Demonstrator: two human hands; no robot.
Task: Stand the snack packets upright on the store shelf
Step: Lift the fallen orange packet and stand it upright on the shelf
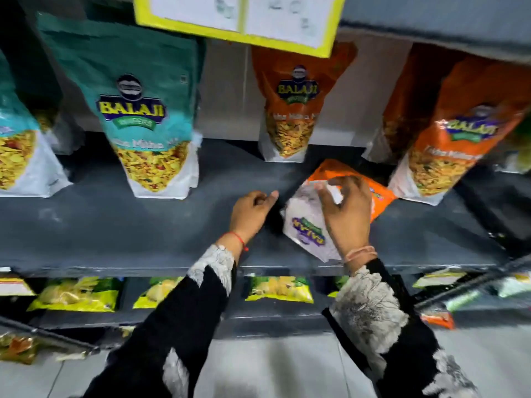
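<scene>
The left hand point(251, 209) reaches forward, palm down, fingers loosely curled and holding nothing. The right hand point(346, 214) arches downward, fingers point(330, 193) spread and closed in a grasp. Both forearms wear black sleeves point(184, 317) with pale patterned cuffs.

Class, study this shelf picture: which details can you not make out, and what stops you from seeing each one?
Head view, the only one:
- Yellow-edged sign: writing blurred, top cut off by the frame.
- Lying orange packet: middle hidden under the right hand.
- Left hand: curled; whether it touches the packet is unclear.
- Far-left teal packet: cut off by the frame edge.
- Green packets below: print too small.
</scene>
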